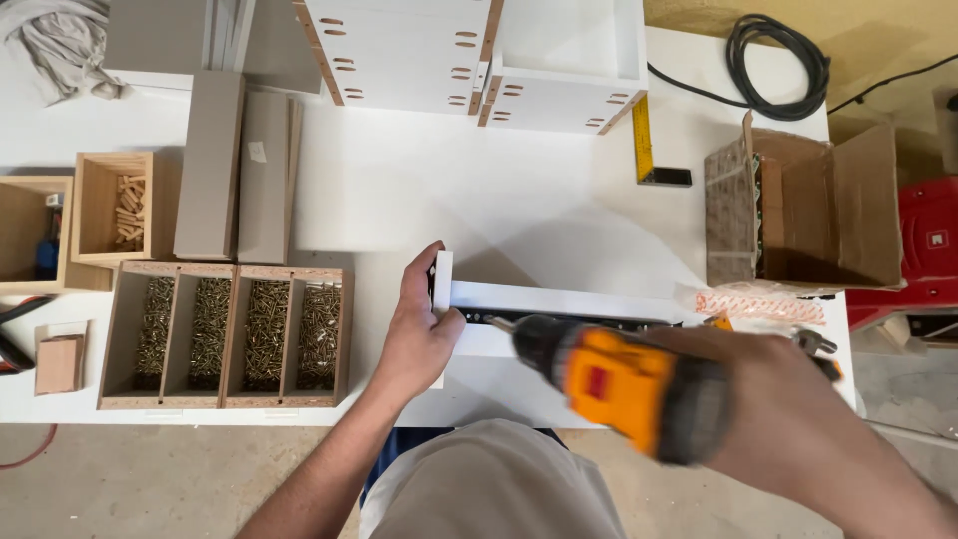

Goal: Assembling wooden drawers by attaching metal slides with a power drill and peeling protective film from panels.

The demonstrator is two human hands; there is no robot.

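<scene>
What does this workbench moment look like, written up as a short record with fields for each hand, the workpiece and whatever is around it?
left hand: grips the end of the white panel, thumb over its end piece
right hand: holds the orange and black cordless drill, blurred, bit pointing left at the panel
workpiece: long white panel lying flat, a dark metal rail along it
left of it: wooden tray of screws, four compartments
further left: small wooden box of dowels
right: open cardboard box
back: white drawer boxes, a yellow square

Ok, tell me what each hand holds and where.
Left hand grips the white panel at its end; right hand holds the orange-and-black power drill by its handle.
</scene>
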